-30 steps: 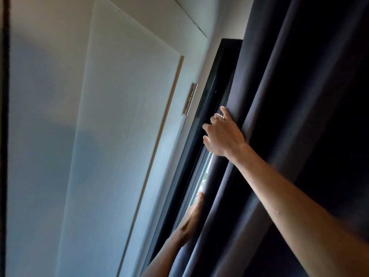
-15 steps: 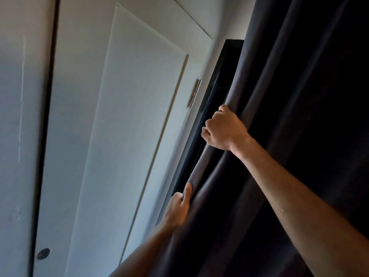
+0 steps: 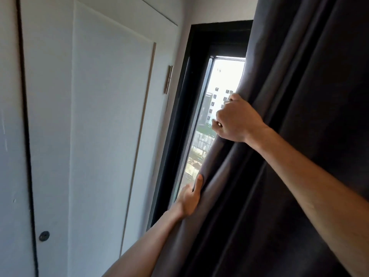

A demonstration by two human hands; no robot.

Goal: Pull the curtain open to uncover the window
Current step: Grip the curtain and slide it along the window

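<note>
A dark grey curtain [image 3: 289,136] hangs in heavy folds over the right half of the view. Its left edge is drawn aside, so a narrow strip of window glass [image 3: 215,108] shows, with buildings outside. A black window frame [image 3: 191,96] borders the glass. My right hand [image 3: 235,120] is clenched around the curtain's left edge, high up. Lower down, my left hand [image 3: 189,198] grips the same edge, thumb pointing up along the fold. The rest of the window is hidden behind the curtain.
To the left stands a white panelled door [image 3: 103,136] with a metal hinge [image 3: 169,79] near the window frame. A small round dark fitting [image 3: 44,235] sits low on the white surface at far left.
Both hands closed on the curtain's edge and drew it to the right. The glass strip, nearly covered half a second ago, now shows wide and bright.
</note>
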